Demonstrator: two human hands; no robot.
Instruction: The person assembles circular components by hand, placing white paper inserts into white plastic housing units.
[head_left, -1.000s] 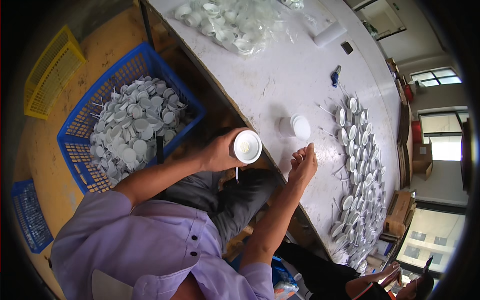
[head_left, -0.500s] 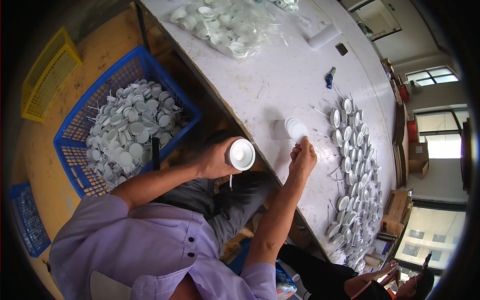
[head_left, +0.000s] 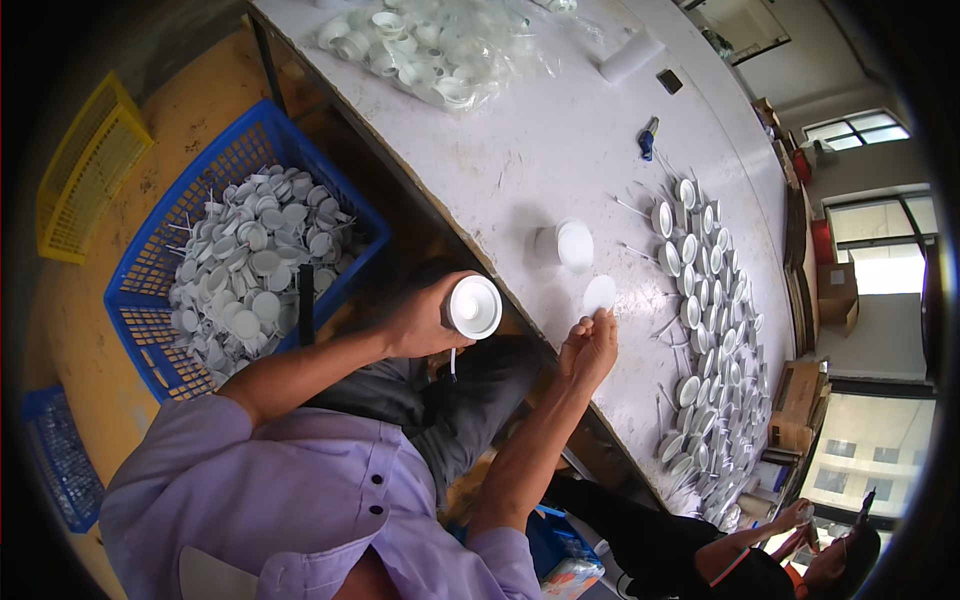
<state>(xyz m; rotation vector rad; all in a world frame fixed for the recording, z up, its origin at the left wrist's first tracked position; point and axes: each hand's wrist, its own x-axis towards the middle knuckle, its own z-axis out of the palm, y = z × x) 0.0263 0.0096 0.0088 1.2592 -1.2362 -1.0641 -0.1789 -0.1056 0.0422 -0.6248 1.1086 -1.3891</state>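
Observation:
My left hand (head_left: pixel 425 318) grips a round white plastic lamp housing (head_left: pixel 474 306) with its open face turned up and a thin wire hanging below it, just off the table's near edge. My right hand (head_left: pixel 588 347) pinches a thin white disc (head_left: pixel 599 293) between its fingertips, a little to the right of the housing and above the white table (head_left: pixel 540 130). A short stack of white discs (head_left: pixel 573 244) stands on the table just beyond both hands.
A blue crate (head_left: pixel 150 330) full of white housings sits on the floor to my left, with a yellow crate (head_left: pixel 85 170) further off. Rows of finished housings (head_left: pixel 700 330) line the table's right side. A clear bag of white parts (head_left: pixel 430 45) lies far. Another person (head_left: pixel 800 545) is at the lower right.
My right hand has lifted off the table with a white disc pinched in its fingers. My left hand keeps the housing in about the same place.

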